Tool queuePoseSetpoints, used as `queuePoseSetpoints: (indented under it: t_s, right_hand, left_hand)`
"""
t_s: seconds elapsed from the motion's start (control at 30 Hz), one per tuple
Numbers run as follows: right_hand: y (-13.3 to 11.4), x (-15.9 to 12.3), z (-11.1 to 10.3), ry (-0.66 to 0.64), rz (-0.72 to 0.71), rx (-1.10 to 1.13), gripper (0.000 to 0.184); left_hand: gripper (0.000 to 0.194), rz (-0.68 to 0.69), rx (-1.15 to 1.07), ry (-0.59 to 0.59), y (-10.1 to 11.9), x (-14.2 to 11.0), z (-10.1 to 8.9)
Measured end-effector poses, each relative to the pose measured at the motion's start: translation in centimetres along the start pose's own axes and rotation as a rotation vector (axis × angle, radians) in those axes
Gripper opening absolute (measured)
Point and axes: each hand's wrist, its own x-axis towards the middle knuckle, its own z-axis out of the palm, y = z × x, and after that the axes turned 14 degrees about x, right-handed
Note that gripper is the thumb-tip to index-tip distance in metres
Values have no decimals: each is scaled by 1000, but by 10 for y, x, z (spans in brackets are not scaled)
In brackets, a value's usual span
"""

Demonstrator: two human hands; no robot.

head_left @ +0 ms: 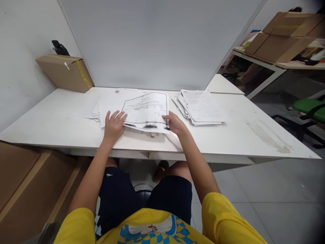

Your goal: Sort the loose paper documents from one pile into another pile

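A printed sheet of paper [146,110] with a black border is raised and bowed over the desk in front of me. My right hand [176,123] pinches its right edge between thumb and fingers. My left hand [114,124] lies with fingers spread at the sheet's left edge, touching the papers there. Beneath and to the left is a loose stack of white papers [108,103]. Another uneven stack of printed papers [201,106] lies to the right of my right hand. A small light-coloured object [152,135] shows under the sheet's near edge; I cannot tell what it is.
The white desk [63,117] meets a tall panel [152,44] at the back. A cardboard box [67,73] stands at its back left corner. More cardboard [38,179] is below left. At right are a green chair [309,108] and another table bearing a large box [281,40].
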Motion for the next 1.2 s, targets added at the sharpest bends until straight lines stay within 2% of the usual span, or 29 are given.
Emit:
queuePoseSetpoints:
  t_s: [0.1,0.23,0.3,0.37,0.43,0.57,0.73,0.8,0.93,1.1,1.2]
  right_hand:
    - [-9,-55,-26,26,-35,-56,45]
    - [-18,-138,-74,143,44,-182,58]
    - [-18,-175,-101,258,117,-232,65]
    - [-14,-205,-125,326,178,-260,68]
    - [-9,-223,-142,330,216,-248,67]
    - [-2,-234,-156,321,197,-244,66]
    - [-6,-234,-160,344,190,-312,70]
    - [-6,-235,-164,339,194,-308,70]
    - [-2,-236,-172,327,180,-312,68]
    - [5,-232,-172,324,92,-309,75]
    - [9,-228,-172,325,59,-307,79]
  left_hand:
    - [40,26,-44,58,25,-20,-25]
    - [41,185,-32,182,92,-61,-70]
    - [35,310,-44,241,126,-80,-92]
    - [29,369,-116,273,151,-95,-107]
    - [25,363,-197,288,166,-104,-111]
    - [27,293,-301,263,171,-112,-97]
    - [44,129,-463,154,169,-120,-75]
    - [51,77,-456,87,170,-122,-72]
    - [48,92,-366,3,170,-122,-73]
    - [49,41,-313,24,171,-121,-70]
    - [52,17,-398,25,171,-120,-67]
